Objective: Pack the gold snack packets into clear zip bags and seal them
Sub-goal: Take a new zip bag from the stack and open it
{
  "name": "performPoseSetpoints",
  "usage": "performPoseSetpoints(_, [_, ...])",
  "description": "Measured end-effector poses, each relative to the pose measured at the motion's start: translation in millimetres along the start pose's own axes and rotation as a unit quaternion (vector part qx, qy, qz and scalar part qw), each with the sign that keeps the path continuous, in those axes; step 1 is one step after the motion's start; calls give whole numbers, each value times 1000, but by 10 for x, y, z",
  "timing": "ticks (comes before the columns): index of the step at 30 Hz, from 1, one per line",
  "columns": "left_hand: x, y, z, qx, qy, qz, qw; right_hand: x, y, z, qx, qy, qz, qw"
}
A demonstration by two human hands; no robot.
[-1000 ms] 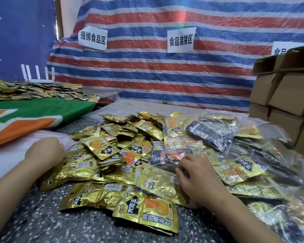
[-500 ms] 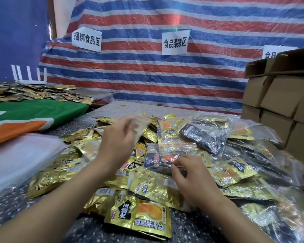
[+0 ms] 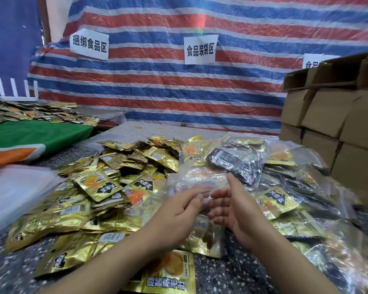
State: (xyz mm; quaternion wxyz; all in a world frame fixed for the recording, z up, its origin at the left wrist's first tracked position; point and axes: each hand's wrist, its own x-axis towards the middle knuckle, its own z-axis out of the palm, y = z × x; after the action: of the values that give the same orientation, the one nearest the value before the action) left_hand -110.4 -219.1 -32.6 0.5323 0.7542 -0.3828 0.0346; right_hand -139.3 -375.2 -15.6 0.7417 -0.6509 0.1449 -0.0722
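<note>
I hold a thin clear plastic zip bag (image 3: 202, 187) between both hands, above the near middle of the loose pile of shiny gold foil snack packets (image 3: 98, 185). My left hand (image 3: 179, 213) pinches its edge; my right hand (image 3: 232, 206) is loosely spread beside it. The film looks light, limp and slippery, so I'd grip at the mouth.

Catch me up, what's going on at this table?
A person is bagging gold packets from a loose pile on the speckled table. Both hands meet over the pile: the left hand and right hand are on a clear zip bag, apparently opening it, though blur hides the grip. Filled bags lie to the right, beside cardboard boxes.
</note>
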Motion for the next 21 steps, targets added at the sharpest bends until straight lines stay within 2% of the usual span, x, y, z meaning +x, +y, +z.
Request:
performPoseSetpoints(5, [-11,16,8,21,-61,18,998,46,-16,-66,-23,29,24,999])
performPoseSetpoints(9, [-2,6,-7,36,-96,22,994,47,-37,-51,-10,24,1,1000])
performPoseSetpoints(17, [73,-85,-104,83,30,-93,992,-66,-151,-91,-16,27,-119,992])
performPoseSetpoints(21, [86,-140,-153,89,29,-136,986,-135,-190,-96,-35,30,-192,980])
